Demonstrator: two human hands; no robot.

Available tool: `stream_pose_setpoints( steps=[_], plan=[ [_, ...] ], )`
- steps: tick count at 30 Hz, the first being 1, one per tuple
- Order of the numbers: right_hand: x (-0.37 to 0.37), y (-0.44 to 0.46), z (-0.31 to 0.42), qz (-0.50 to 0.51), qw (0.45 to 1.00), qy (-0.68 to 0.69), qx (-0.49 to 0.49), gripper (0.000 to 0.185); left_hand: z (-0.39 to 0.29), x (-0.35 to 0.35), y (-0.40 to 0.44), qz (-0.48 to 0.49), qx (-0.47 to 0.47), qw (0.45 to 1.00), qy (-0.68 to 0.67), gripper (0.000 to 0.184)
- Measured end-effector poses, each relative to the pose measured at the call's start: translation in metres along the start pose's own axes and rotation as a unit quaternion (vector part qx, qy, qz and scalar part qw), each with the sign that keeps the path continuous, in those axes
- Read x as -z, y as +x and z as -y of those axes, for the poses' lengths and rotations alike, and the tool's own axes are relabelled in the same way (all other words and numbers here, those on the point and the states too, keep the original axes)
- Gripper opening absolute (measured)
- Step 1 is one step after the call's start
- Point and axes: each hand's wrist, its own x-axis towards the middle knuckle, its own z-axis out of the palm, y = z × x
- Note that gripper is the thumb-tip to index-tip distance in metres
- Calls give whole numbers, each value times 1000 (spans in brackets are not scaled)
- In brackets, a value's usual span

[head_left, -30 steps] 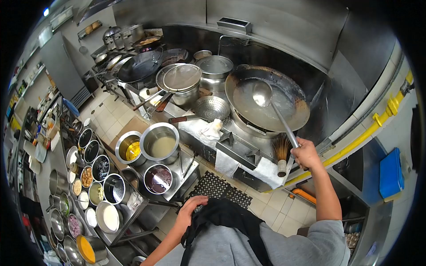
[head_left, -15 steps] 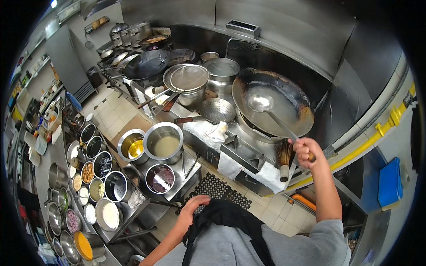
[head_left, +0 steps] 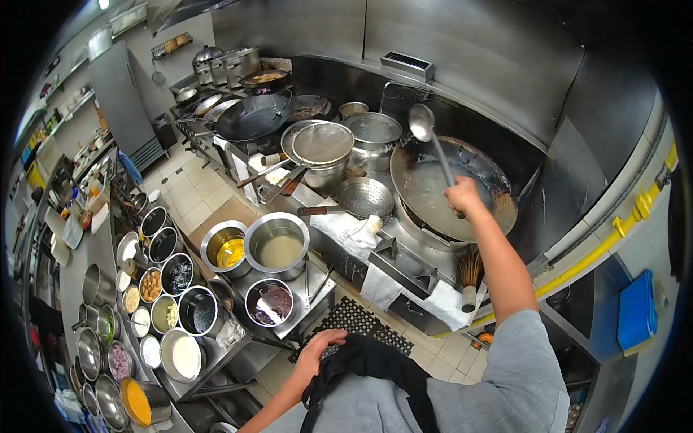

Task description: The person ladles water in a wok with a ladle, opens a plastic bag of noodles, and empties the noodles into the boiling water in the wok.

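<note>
My right hand (head_left: 462,195) is closed around the handle of a long metal ladle (head_left: 442,160). The ladle's bowl is raised above the far left rim of a large wok (head_left: 462,189), which holds cloudy liquid and has browned sides. My left hand (head_left: 320,349) hangs free beside the black apron (head_left: 361,368), its fingers stretched out and nothing in them. Left of the wok stands a pot of liquid (head_left: 372,128). A perforated strainer (head_left: 365,198) with a wooden handle lies in front of that pot.
A bamboo brush (head_left: 470,278) stands at the stove's front right edge. White cloths (head_left: 361,232) lie along the front. Pots of yellow oil (head_left: 227,249), pale broth (head_left: 277,245) and dark red liquid (head_left: 270,303) stand on a side table. Several ingredient containers fill the left counter.
The ladle has risen out of the wok, its bowl now above the rim. My right hand has moved forward and left over the wok. My left hand stays near the apron.
</note>
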Motion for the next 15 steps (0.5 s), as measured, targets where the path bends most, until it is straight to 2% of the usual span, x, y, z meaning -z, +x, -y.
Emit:
stream_pose_setpoints(
  steps=[4, 6, 9, 13, 14, 15],
  plan=[
    [35, 19, -48, -61, 993, -90, -34, 25, -1, -2, -2, -31, 14, 999, -6, 53],
    [55, 7, -64, -101, 972, -206, -52, 26, -2, -2, 0, -28, 3, 1000, -10, 51],
    [66, -20, -97, -168, 954, -241, -61, 23, -1, -2, 2, -3, -4, 1000, -19, 49],
    [72, -42, -142, -189, 941, -274, -59, 22, -8, -8, 5, 15, -2, 1000, -23, 49],
    [73, -41, -150, -97, 971, -173, -133, 15, -10, -9, 6, 21, -3, 1000, -24, 48],
    [75, -41, -156, -3, 977, -67, -203, 11, -11, -11, 8, 26, -3, 999, -23, 47]
  ],
)
